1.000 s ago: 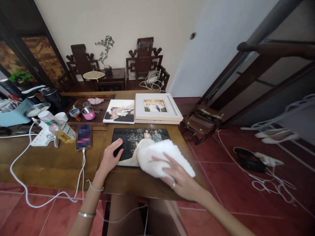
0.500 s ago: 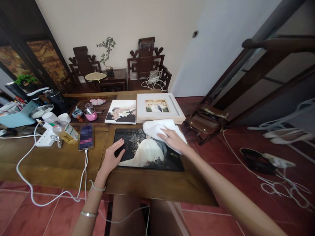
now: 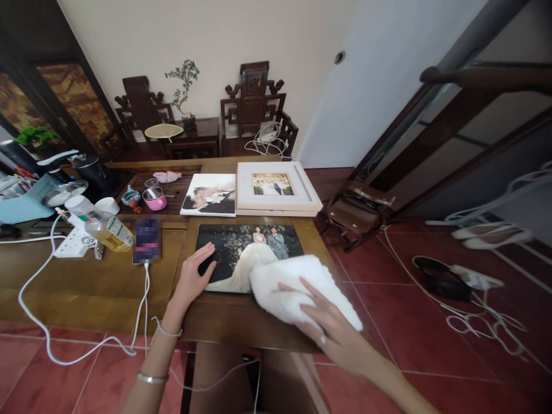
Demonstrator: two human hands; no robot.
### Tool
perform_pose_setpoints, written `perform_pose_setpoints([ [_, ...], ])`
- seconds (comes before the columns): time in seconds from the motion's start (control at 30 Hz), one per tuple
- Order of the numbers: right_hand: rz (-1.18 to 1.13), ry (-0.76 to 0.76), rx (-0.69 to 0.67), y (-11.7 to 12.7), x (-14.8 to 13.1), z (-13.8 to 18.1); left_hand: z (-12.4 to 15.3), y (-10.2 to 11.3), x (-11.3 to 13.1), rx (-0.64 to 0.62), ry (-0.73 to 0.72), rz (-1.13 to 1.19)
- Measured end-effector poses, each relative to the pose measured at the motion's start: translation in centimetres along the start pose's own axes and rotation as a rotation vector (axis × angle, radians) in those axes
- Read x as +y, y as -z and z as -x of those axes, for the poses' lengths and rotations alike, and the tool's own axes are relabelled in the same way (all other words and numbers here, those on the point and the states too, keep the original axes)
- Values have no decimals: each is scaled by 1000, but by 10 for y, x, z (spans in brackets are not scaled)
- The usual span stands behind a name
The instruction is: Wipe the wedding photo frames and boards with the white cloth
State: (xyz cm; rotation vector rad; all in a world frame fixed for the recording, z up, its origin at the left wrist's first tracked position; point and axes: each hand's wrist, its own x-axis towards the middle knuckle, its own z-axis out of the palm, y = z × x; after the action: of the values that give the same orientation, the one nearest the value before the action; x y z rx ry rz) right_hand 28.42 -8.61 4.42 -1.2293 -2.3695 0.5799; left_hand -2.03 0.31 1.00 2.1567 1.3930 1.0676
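Note:
A dark photo panel [image 3: 224, 244] showing a couple, one in a long white dress, lies flat on the wooden table. My left hand [image 3: 196, 273] rests at its left edge, fingers stretched out and thumb apart, holding nothing. Over the panel's lower right corner is a white towel [image 3: 284, 279], which also reaches past the panel onto the table. My right hand [image 3: 325, 322] has the towel, its fingers spread across the cloth and pressing into it. The towel hides the lower right part of the picture.
Behind the panel stand a white-framed picture [image 3: 273, 184] and a smaller photo panel [image 3: 209, 195]. To the left are a charging phone [image 3: 146, 240], a bottle of yellowish liquid [image 3: 112, 233], a power strip [image 3: 73, 244] and a pink cup [image 3: 154, 198]. A white cable [image 3: 32, 287] hangs over the front edge.
My right hand has drawn the towel from the panel's upper right down toward me and its lower right corner, uncovering the couple. My left hand stays at the left edge.

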Motion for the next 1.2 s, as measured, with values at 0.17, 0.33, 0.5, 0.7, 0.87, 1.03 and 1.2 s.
perform_pose_setpoints([
  [0.17, -74, -47, -69, 0, -3, 15, 0, 1, 0, -11, -17, 2],
  [0.33, -126, -246, -28, 1, 45, -33, -1, 2, 0, -20, -23, -2],
  [0.5, -150, -282, 86, 14, 82, -113, -1, 2, -2, -19, -23, 0],
  [0.7, -131, -311, 134, 11, 87, -136, -1, 1, -3, -8, -10, 2],
  [0.87, -49, -195, 55, -3, 53, -77, -1, 0, -3, -3, -12, 10],
  [1.03, -21, 14, -40, 0, 0, -14, -1, 0, -2, -4, -8, -3],
  [1.2, -51, 13, -91, 0, -5, -1, -2, 1, -1, -10, -16, -5],
])
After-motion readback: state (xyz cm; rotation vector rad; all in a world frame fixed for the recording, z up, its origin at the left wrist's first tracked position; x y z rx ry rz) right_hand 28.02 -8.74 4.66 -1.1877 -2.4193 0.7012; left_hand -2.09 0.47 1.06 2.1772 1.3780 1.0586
